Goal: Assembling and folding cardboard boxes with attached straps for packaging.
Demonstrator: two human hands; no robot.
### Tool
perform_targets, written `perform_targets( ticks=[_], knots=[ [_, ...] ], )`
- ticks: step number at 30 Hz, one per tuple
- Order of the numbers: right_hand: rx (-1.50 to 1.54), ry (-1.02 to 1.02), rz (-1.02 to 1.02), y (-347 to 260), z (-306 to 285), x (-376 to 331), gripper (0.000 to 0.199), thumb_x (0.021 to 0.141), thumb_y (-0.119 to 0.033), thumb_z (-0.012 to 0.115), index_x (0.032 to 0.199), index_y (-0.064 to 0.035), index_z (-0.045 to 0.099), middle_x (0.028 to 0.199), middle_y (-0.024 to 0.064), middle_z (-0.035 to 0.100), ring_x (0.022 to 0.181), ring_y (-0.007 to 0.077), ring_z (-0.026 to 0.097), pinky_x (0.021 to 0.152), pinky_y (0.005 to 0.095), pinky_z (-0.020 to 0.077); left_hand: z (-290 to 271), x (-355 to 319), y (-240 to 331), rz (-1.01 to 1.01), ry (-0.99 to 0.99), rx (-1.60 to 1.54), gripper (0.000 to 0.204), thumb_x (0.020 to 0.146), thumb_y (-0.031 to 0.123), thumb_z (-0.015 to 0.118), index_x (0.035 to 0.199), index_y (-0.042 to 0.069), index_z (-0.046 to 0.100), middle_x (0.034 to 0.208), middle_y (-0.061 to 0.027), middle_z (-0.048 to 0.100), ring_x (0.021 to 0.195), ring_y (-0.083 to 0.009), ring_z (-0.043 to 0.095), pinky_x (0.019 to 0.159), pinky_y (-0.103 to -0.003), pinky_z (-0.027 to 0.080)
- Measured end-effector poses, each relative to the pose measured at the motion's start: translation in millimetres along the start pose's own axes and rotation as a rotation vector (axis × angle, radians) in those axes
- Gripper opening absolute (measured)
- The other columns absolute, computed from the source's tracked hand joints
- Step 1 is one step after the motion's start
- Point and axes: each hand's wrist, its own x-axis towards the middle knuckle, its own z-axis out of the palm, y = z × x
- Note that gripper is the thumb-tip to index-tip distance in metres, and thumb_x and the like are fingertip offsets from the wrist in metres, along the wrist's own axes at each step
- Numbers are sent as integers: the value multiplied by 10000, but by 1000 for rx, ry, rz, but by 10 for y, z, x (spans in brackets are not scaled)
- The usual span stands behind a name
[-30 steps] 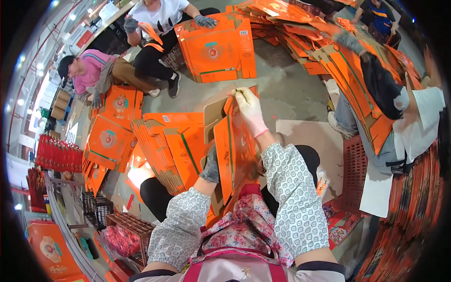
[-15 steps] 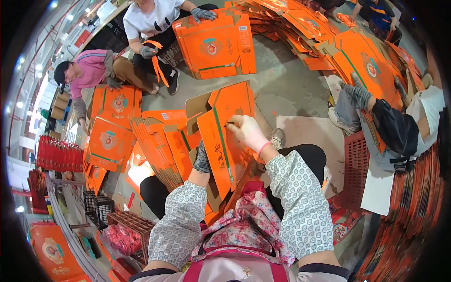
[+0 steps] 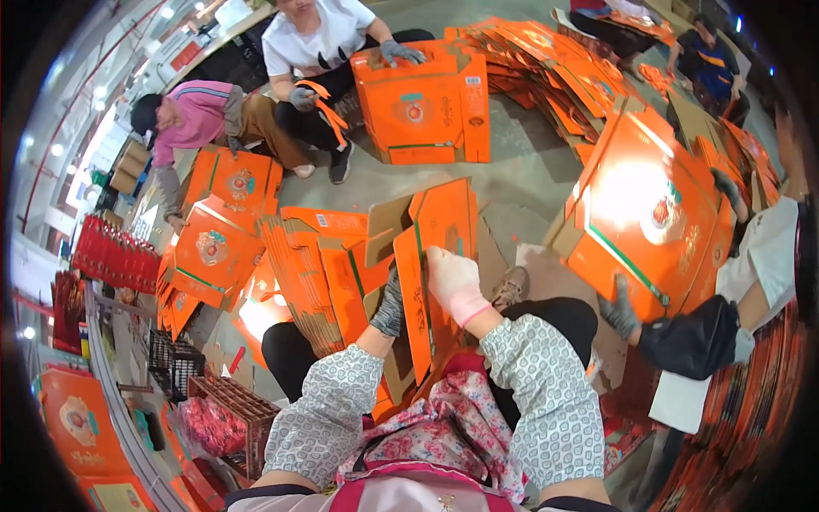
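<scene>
An orange carton (image 3: 416, 307) with a green stripe stands tilted between my knees, its brown inner flaps spread. My left hand (image 3: 389, 305), in a grey striped glove, reaches in behind its front panel, which hides the fingers. Against that panel's right side is my right hand (image 3: 452, 282), in a white glove, with its fingers curled closed. Whatever those fingers hold, if anything, is hidden. A stack of folded orange cartons (image 3: 299, 277) leans just left of the carton.
A co-worker's gloved hand (image 3: 621, 309) holds a large orange carton (image 3: 653, 209) close on my right. Two people with orange cartons sit ahead and left. Carton piles (image 3: 546, 60) lie at the back. A brown crate (image 3: 243, 410) stands at lower left.
My right hand has moved down along the panel, and the small dark thing at its fingertips no longer shows. The panel has turned more edge-on. At right, the co-worker's carton has swung closer.
</scene>
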Motion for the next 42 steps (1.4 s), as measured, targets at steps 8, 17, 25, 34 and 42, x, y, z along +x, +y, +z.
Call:
perform_targets(
  ticks=[8,17,25,34,42],
  knots=[
    [76,-39,158,39,-45,54,96,844,-144,502,878,-61,538,734,169,626,697,347,618,595,439,486,10,76,71,-165,110,-171,195,908,241,522,978,72,587,826,-42,604,711,-147,572,611,-278,484],
    [178,-26,120,82,-132,62,142,839,-185,523,869,-53,564,773,169,631,723,332,626,641,431,485,-38,226,36,246,42,831,191,872,107,484,1014,18,576,950,-135,614,877,-251,580,761,-346,465],
    [815,-218,356,353,-423,155,149,792,-117,570,853,8,623,745,144,642,596,230,632,593,333,491,124,81,210,90,80,678,224,909,101,437,1077,21,562,1008,-118,612,893,-210,581,766,-311,472],
    [1021,-15,261,310,-505,148,182,819,-78,549,896,79,599,665,102,613,538,133,579,527,266,468,70,-18,382,-33,78,508,219,910,94,441,1078,9,554,996,-74,619,870,-176,580,750,-298,480],
    [1173,-164,366,332,-817,130,197,845,-87,519,964,42,608,679,12,536,481,30,413,426,172,295,-404,199,135,141,85,682,224,900,106,433,1049,23,579,1019,-100,624,896,-228,589,784,-344,473]
  ],
)
